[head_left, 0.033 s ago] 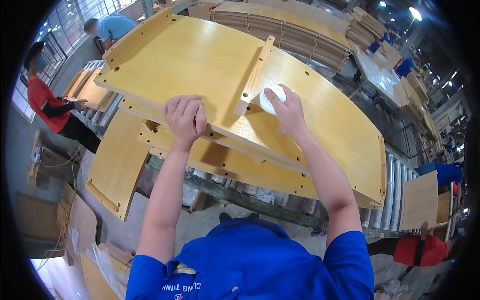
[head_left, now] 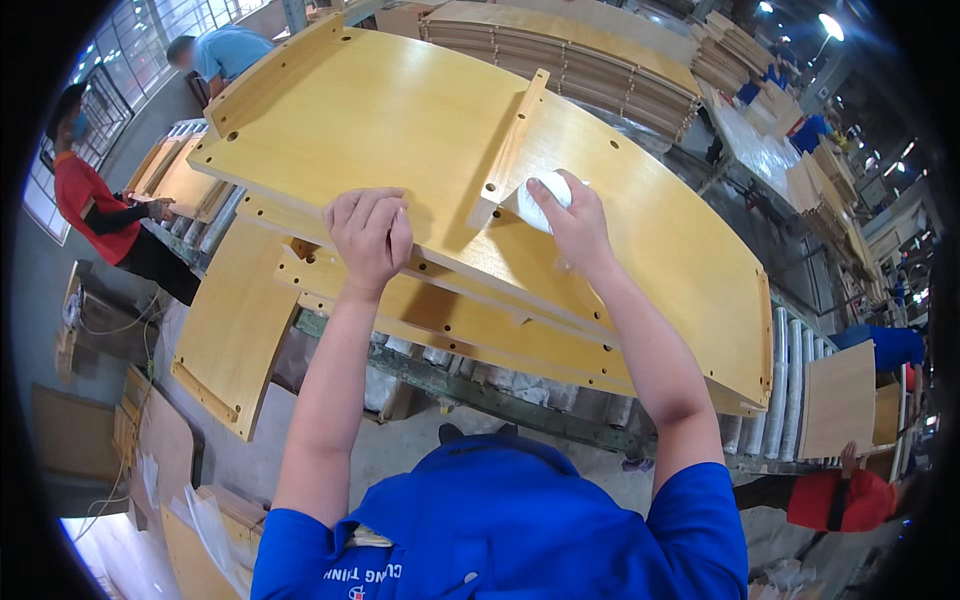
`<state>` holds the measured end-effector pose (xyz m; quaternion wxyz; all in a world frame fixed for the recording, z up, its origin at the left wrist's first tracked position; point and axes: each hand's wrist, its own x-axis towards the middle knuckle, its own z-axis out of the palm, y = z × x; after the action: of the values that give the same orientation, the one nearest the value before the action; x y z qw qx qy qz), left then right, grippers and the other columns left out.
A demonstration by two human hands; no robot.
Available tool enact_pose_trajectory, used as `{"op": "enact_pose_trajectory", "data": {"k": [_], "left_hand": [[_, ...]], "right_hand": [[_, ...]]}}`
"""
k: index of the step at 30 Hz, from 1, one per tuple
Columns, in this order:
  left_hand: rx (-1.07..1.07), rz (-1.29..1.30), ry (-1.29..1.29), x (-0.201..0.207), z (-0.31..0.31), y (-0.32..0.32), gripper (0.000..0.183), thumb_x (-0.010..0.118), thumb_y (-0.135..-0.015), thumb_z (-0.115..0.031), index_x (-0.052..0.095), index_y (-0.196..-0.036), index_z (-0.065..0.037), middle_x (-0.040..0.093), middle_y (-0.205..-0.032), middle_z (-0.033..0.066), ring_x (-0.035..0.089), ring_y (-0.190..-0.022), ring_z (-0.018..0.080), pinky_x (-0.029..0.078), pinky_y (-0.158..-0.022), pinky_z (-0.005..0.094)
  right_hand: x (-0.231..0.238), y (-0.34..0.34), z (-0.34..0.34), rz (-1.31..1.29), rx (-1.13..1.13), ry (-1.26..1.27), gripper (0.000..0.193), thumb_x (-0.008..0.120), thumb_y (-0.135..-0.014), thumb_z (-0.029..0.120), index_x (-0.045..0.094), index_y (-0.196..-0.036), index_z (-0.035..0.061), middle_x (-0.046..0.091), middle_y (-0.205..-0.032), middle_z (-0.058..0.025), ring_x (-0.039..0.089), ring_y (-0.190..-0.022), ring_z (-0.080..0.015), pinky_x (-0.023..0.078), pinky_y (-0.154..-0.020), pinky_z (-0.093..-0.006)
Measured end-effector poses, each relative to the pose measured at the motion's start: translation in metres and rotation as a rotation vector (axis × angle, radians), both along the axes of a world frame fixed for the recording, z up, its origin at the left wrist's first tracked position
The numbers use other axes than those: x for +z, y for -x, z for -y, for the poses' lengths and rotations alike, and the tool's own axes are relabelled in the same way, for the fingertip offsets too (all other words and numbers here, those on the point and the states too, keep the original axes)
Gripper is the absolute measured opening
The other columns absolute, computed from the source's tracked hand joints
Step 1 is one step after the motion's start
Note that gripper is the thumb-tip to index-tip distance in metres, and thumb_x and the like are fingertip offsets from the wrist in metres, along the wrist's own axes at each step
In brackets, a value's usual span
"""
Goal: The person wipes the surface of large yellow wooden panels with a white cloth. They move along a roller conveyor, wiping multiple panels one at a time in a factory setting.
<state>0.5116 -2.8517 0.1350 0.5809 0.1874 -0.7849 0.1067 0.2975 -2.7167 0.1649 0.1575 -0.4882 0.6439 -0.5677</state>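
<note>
My right hand (head_left: 575,222) grips a smooth white rounded thing (head_left: 541,204), with the thumb lying across it; its exact kind does not show. It is just right of the near end of a wooden crosspiece (head_left: 518,135) that stands up from a yellow wooden panel (head_left: 400,110). Over the panel's near edge is my left hand (head_left: 370,238), its fingers curled in, so whatever it may hold is hidden. Dark round holes dot the panel, and an end strip (head_left: 275,80) rises along its left end.
More yellow panels (head_left: 440,312) lie beneath, on a roller conveyor (head_left: 775,380). Another panel (head_left: 235,330) leans at the left. Behind is a tall board stack (head_left: 570,60). A person in red (head_left: 95,205) works at the left; a person in light blue (head_left: 232,55) bends beyond the panel.
</note>
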Motion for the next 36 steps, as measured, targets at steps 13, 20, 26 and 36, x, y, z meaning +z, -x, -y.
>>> {"op": "enact_pose_trajectory", "data": {"k": [13, 20, 26, 36], "left_hand": [[-0.012, 0.003, 0.005, 0.002, -0.001, 0.001, 0.005, 0.055, -0.075, -0.015, 0.059, -0.074, -0.013, 0.065, -0.084, -0.0017, 0.055, -0.082, 0.0180, 0.034, -0.078, 0.0327], [-0.012, 0.027, -0.027, 0.002, -0.002, 0.000, 0.009, 0.051, -0.077, -0.013, 0.059, -0.074, -0.010, 0.066, -0.086, 0.0000, 0.055, -0.084, 0.0192, 0.034, -0.081, 0.0324], [-0.014, 0.014, -0.009, 0.001, -0.002, 0.003, 0.010, 0.050, -0.076, -0.014, 0.059, -0.074, -0.010, 0.066, -0.086, 0.0003, 0.054, -0.085, 0.0194, 0.034, -0.082, 0.0324], [-0.009, -0.025, 0.010, 0.000, -0.001, 0.001, 0.007, 0.053, -0.075, -0.017, 0.058, -0.074, -0.012, 0.065, -0.084, -0.0016, 0.054, -0.083, 0.0186, 0.034, -0.079, 0.0327]], "right_hand": [[0.004, -0.009, -0.012, -0.060, -0.002, -0.071, 0.038, 0.062, -0.087, 0.037, 0.061, -0.085, -0.0005, 0.063, -0.070, -0.0103, 0.058, -0.062, -0.0136, 0.046, -0.058, -0.0285], [0.000, -0.015, -0.021, -0.057, 0.096, -0.008, 0.036, 0.063, -0.087, 0.035, 0.061, -0.086, -0.0005, 0.062, -0.069, -0.0094, 0.056, -0.062, -0.0119, 0.044, -0.055, -0.0278], [0.013, 0.014, 0.007, -0.123, -0.155, 0.107, 0.037, 0.062, -0.087, 0.037, 0.058, -0.086, -0.0003, 0.062, -0.069, -0.0140, 0.059, -0.061, -0.0184, 0.046, -0.055, -0.0309], [0.022, -0.007, 0.007, -0.527, -0.122, 0.131, 0.032, 0.062, -0.086, 0.032, 0.052, -0.075, 0.0042, 0.058, -0.060, -0.0145, 0.059, -0.055, -0.0322, 0.046, -0.051, -0.0390]]}}
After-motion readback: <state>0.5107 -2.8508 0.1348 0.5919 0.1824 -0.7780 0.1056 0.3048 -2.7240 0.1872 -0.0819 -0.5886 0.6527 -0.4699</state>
